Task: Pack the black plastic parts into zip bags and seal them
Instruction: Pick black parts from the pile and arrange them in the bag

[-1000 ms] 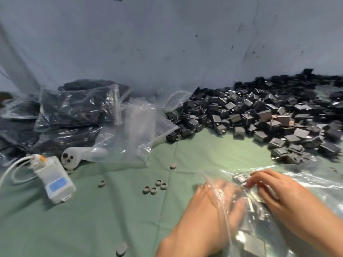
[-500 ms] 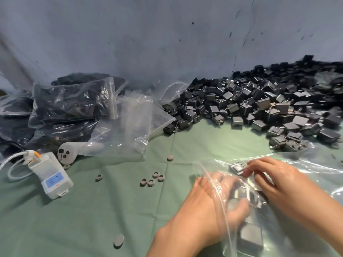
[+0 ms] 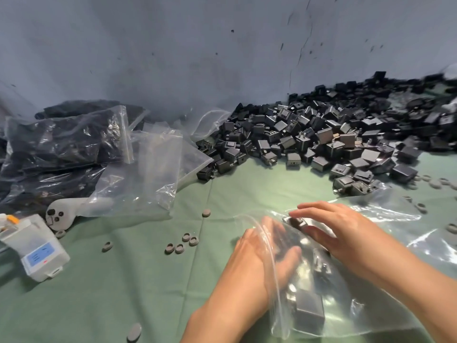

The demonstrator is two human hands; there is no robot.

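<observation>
Clear soft plastic of the zip bag (image 3: 341,315) looks slippery and floppy; its stiffer mouth rim is the better hold. The left hand (image 3: 262,258) lies inside the mouth, fingers rather straight. The right hand (image 3: 346,233) pinches one light, hard black part (image 3: 294,222) at the opening. Green surface (image 3: 259,191) shows between bag and pile (image 3: 346,139).

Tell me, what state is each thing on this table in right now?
zip bag: mouth open, partly filled.
left hand: inside the bag's mouth, fingers straight.
right hand: pinching a black part at the bag's mouth.
filled bags: stuffed with parts, piled at the left.
empty bags: crumpled, nothing inside.
loose pile: unpacked, in a heap.
</observation>
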